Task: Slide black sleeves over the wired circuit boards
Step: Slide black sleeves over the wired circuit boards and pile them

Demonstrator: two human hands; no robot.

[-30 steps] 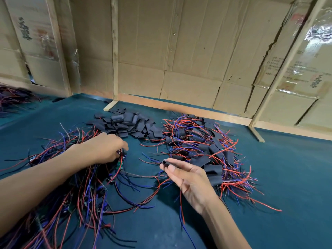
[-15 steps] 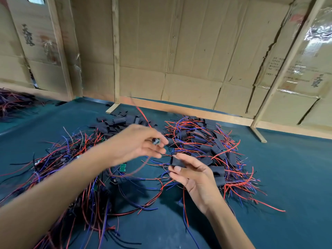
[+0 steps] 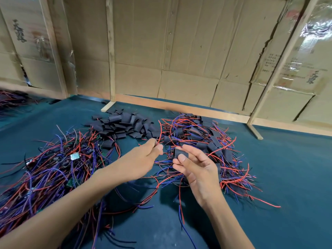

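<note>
A moment ago the left hand (image 3: 142,159) was in the unsleeved pile (image 3: 53,169) at the bench's left edge; now it is raised, pinching red wires (image 3: 160,133) beside the right hand (image 3: 195,170). The right hand pinches one black sleeve (image 3: 180,152) over the bench's middle. The board itself is hidden, so threading seems next.
</note>
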